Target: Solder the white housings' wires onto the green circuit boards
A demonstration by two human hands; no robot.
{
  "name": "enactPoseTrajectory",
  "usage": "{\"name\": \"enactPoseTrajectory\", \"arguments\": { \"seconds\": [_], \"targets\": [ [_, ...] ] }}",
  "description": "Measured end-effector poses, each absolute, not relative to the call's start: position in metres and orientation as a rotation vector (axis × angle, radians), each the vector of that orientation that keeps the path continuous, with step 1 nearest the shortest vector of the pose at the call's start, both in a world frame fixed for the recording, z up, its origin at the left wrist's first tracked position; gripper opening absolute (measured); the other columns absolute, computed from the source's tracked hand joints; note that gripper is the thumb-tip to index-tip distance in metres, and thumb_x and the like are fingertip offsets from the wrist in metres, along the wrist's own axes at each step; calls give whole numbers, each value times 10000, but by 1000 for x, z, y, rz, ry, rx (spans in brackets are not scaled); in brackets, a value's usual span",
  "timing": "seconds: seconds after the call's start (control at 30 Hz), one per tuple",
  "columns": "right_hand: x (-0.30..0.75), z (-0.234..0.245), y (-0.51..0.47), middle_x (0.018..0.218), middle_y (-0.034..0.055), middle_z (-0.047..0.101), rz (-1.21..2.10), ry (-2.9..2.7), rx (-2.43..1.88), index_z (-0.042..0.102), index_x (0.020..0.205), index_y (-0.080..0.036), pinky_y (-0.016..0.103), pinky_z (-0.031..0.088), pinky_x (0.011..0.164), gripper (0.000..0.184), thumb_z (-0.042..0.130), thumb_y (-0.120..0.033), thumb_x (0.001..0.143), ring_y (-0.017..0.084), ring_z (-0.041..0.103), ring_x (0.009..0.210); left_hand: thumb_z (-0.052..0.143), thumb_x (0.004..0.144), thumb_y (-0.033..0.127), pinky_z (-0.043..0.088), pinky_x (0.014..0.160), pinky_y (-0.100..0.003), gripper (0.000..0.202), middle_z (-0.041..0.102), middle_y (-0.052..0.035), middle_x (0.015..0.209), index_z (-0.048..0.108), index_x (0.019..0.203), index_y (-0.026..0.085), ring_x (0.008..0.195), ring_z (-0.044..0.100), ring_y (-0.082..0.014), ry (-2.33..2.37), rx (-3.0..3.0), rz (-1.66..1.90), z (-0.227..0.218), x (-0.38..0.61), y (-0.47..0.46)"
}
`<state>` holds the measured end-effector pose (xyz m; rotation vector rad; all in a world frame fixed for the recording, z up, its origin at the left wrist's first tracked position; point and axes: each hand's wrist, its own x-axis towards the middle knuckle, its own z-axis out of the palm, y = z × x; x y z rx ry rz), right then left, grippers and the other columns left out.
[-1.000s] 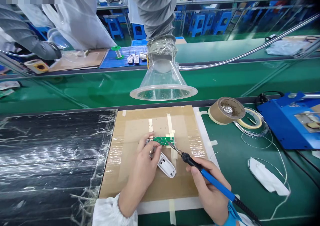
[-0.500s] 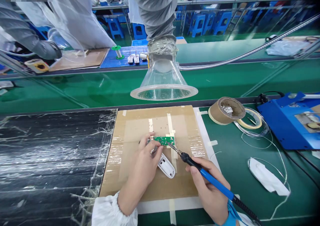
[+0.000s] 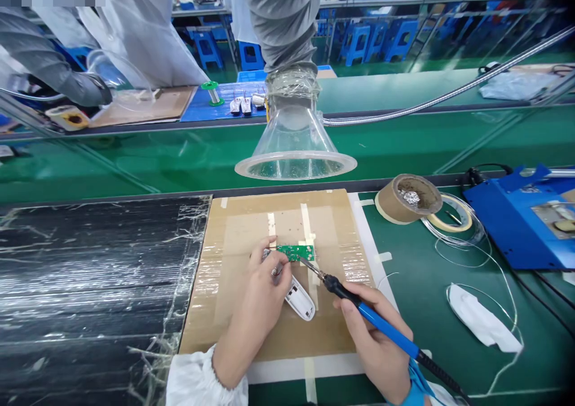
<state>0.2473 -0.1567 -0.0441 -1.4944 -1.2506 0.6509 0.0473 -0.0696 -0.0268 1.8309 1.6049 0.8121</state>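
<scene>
A small green circuit board (image 3: 295,252) lies on a taped cardboard mat (image 3: 242,238) in front of me. My left hand (image 3: 258,301) is closed, pinching the board's left end; a white plastic housing (image 3: 300,298) lies just under its fingers. My right hand (image 3: 375,340) grips a blue-handled soldering iron (image 3: 359,307) like a pen. The iron's tip touches the lower edge of the circuit board.
A clear fume-extraction funnel (image 3: 295,145) hangs above the mat. Right of it lie a brown tape roll (image 3: 406,199), loose solder wire (image 3: 462,238), a blue soldering station (image 3: 521,220) and a white cloth (image 3: 480,322). Black wrapped sheeting (image 3: 90,286) covers the left. Another person's sleeve (image 3: 49,70) works across the belt.
The soldering iron tip has slid slightly left along the circuit board's edge. My left hand stays pinched on the board.
</scene>
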Motion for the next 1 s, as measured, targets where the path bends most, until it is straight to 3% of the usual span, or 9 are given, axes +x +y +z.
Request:
{"name": "enactPoseTrajectory", "arguments": {
  "seconds": [0.2,0.87,1.0],
  "targets": [
    [247,-44,-156,966,31,824,633,-1287,-1512,778,1171,-299,257,696,730,166,744,-319,1010,212,813,822,595,971,140,471,566,-309,140,619,-78,1473,689,895,211,581,617,-98,1701,1899,695,-27,49,-69],
    [244,-44,-154,1003,41,822,630,-1297,-1494,789,1153,-288,309,705,802,161,738,-299,1002,225,812,840,607,967,128,434,525,-304,138,654,-65,1442,686,898,218,729,712,-174,1754,1964,619,-22,53,-68],
    [246,-42,-153,1018,27,826,646,-1309,-1475,780,1178,-310,261,700,754,180,736,-287,1005,216,818,870,609,964,136,441,531,-312,141,655,-63,1446,690,886,220,708,711,-170,1768,1977,630,-23,53,-68]
  ]
}}
